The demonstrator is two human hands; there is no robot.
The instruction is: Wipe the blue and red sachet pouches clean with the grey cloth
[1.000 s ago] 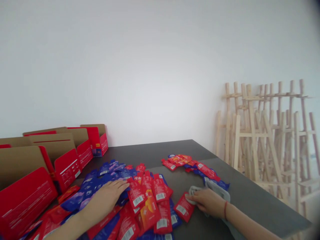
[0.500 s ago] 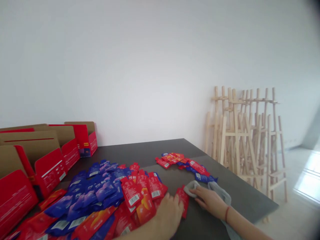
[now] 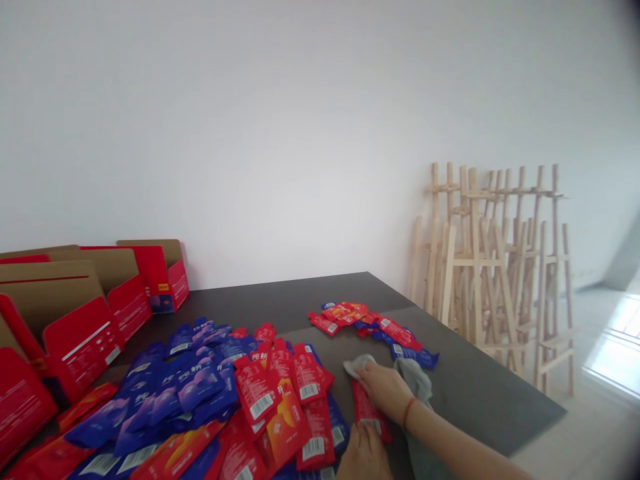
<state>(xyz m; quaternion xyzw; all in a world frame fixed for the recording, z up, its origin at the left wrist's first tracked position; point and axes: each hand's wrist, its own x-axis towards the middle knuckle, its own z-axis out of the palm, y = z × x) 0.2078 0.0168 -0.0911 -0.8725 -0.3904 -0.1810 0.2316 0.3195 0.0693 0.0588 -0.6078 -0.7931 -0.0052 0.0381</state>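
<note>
OK, gripping grey cloth (image 3: 356,364) w/ R hand (image 3: 384,389) on flat red sachet (image 3: 364,404) pointing lengthwise away-left; can't tell L hand (image 3: 366,457) grip / contents of red cardboard boxes (image 3: 84,343).

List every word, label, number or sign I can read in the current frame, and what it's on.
"纯": on a blue packet.
"纯": on a red packet; the next character is blurred.
Too small or blurred: print on the packet at the hands, numbers by the barcodes, white print on the red box, orange label on the far box.
</note>
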